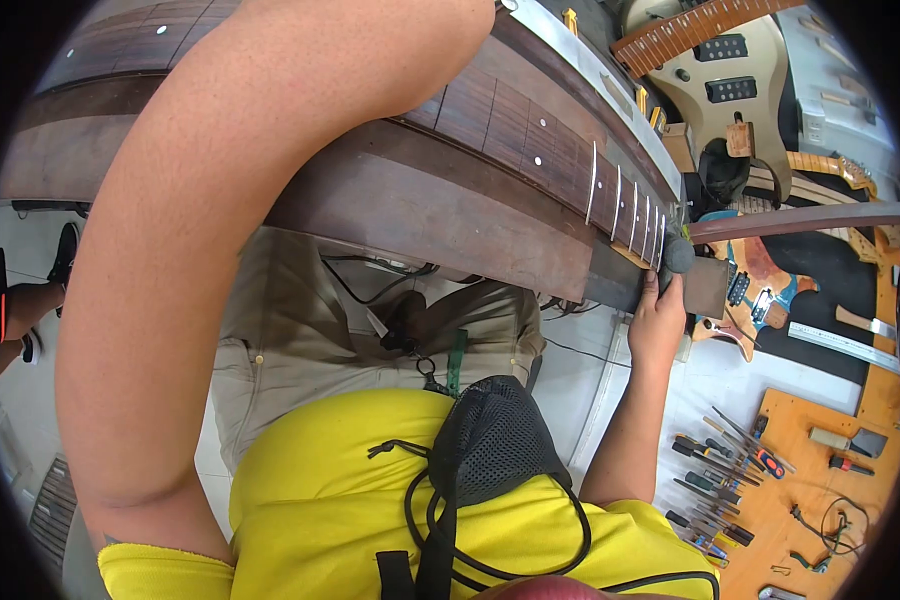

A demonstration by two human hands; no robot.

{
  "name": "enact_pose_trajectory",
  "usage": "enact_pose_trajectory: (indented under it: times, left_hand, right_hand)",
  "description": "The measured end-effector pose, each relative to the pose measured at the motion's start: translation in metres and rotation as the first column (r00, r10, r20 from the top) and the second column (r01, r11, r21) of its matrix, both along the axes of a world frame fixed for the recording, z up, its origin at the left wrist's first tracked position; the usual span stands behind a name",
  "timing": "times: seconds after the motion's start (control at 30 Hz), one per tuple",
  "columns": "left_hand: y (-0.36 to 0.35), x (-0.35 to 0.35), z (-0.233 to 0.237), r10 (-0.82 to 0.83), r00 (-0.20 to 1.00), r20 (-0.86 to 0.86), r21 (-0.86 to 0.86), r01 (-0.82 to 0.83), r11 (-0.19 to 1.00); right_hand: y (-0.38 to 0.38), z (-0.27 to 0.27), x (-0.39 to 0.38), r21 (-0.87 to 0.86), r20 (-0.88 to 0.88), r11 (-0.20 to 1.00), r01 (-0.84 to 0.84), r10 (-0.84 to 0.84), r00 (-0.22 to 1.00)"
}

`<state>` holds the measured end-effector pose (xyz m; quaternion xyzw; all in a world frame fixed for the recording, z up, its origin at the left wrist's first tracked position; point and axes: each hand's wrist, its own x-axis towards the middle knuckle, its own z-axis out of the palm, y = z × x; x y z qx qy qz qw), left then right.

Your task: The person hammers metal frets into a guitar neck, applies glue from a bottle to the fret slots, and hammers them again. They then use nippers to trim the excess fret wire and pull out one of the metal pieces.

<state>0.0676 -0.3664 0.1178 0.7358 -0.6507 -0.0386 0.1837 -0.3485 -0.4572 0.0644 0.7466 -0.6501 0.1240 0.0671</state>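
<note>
A long dark guitar neck (510, 125) with white dot inlays lies across the bench in front of me. Several shiny fret wires (618, 205) cross its right end and reach past its edges; further left the slots show no wire. My right hand (658, 312) is at that end, fingertips pressed close together beside the last frets and against a dark grey rounded thing (677, 254). What it pinches is hidden. My left arm arches over the neck from the left, and its hand lies beyond the top edge of the view.
Guitar bodies, one cream (755, 110) and one blue-and-brown (760, 270), are at the right. Several screwdrivers and files (715, 470) sit on an orange wooden board (800, 480). A dark reddish bar (800, 221) extends rightward. Another person's legs (30, 300) show at left.
</note>
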Motion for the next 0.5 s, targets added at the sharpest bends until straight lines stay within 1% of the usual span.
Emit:
enact_pose_trajectory:
  times: [0.17,0.23,0.3,0.37,0.43,0.5]
  left_hand:
    - [0.0,-0.001,0.001,0.038,0.999,0.0,0.008,-0.038,0.999]
    - [0.003,-0.007,0.006,0.056,0.998,0.003,0.016,-0.056,0.998]
    - [0.003,-0.006,0.008,0.072,0.997,0.006,0.021,-0.072,0.997]
    - [0.001,0.002,0.008,0.004,0.999,-0.034,0.079,-0.001,0.997]
    - [0.0,0.004,0.006,-0.007,0.999,-0.032,0.065,0.009,0.998]
    - [-0.001,0.004,0.0,-0.016,1.0,-0.02,0.046,0.017,0.999]
  right_hand:
    - [0.0,-0.001,0.0,0.002,0.011,1.0,0.012,-0.012,1.0]
    - [0.0,-0.001,-0.001,0.018,0.066,1.0,0.02,-0.022,0.998]
    - [-0.002,-0.001,-0.004,0.016,0.061,1.0,0.012,-0.013,0.998]
    - [-0.002,-0.001,-0.006,0.015,0.058,1.0,0.004,-0.005,0.998]
    - [-0.002,-0.003,-0.007,-0.004,0.113,0.999,-0.041,0.042,0.993]
    - [-0.003,-0.004,-0.008,0.001,0.162,0.999,-0.046,0.045,0.986]
